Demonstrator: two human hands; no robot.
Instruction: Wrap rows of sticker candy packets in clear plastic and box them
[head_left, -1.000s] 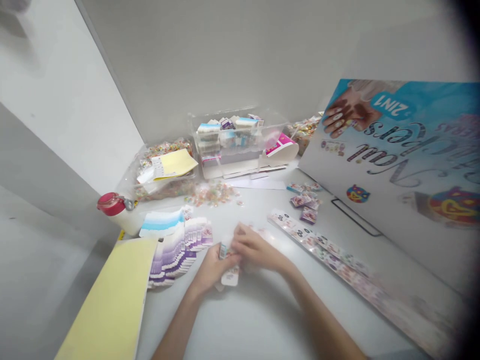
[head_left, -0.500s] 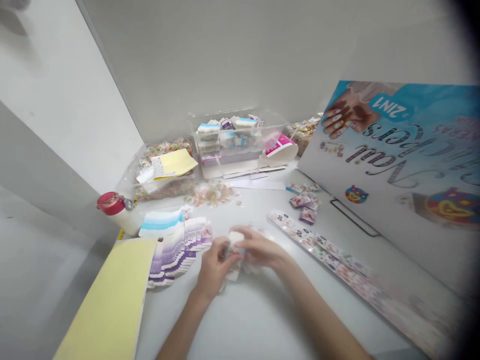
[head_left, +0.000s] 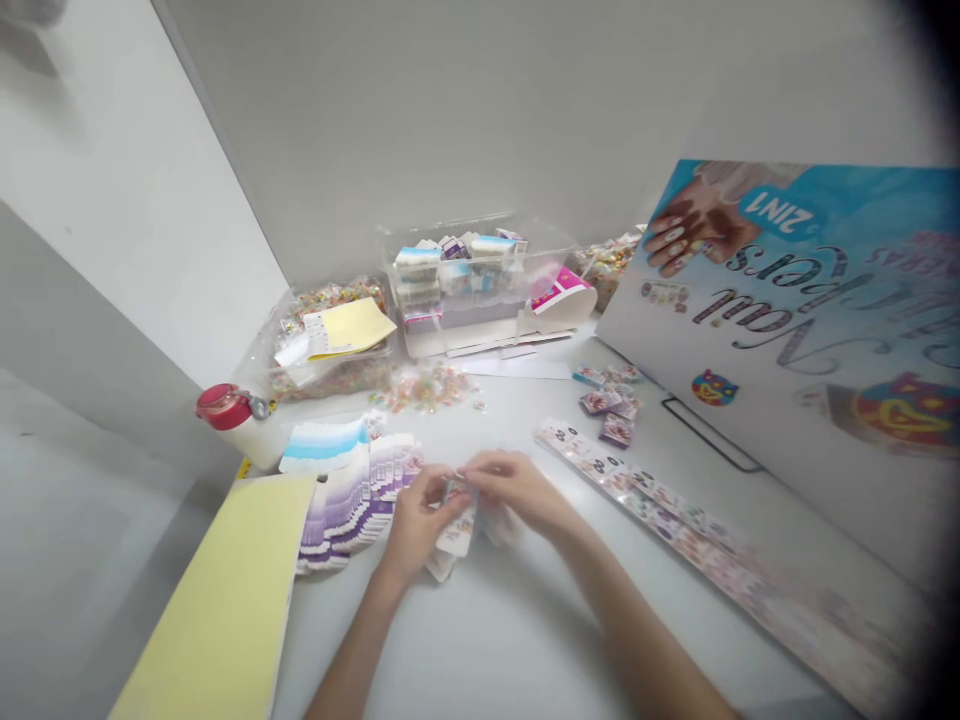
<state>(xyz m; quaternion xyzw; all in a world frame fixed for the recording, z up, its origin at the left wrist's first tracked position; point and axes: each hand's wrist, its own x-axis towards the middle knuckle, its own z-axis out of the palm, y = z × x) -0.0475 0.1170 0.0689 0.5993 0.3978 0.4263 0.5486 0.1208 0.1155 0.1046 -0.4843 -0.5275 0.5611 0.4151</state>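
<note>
My left hand point(head_left: 417, 522) and my right hand point(head_left: 513, 492) meet over the middle of the white table point(head_left: 517, 640). Both pinch a small white printed card packet point(head_left: 457, 522) between fingers and thumbs. The packet hangs down below my fingers, close above the tabletop. Just left of my left hand lies a fanned row of purple and white cards point(head_left: 358, 500), with a blue and white stack point(head_left: 324, 446) behind it. To the right of my right hand runs a long strip of printed stickers point(head_left: 660, 505).
A yellow sheet point(head_left: 225, 590) lies at the front left, a red-capped white bottle point(head_left: 234, 420) behind it. Clear bins point(head_left: 465, 280) and bags of small colourful pieces point(head_left: 330, 335) stand at the back. A large printed display board point(head_left: 810, 330) leans at the right. Small packets point(head_left: 611, 405) lie near it.
Both hands stayed together at the table's middle, shifting the small packet between their fingers. The packet now hangs lower below the fingertips. Nothing else moved.
</note>
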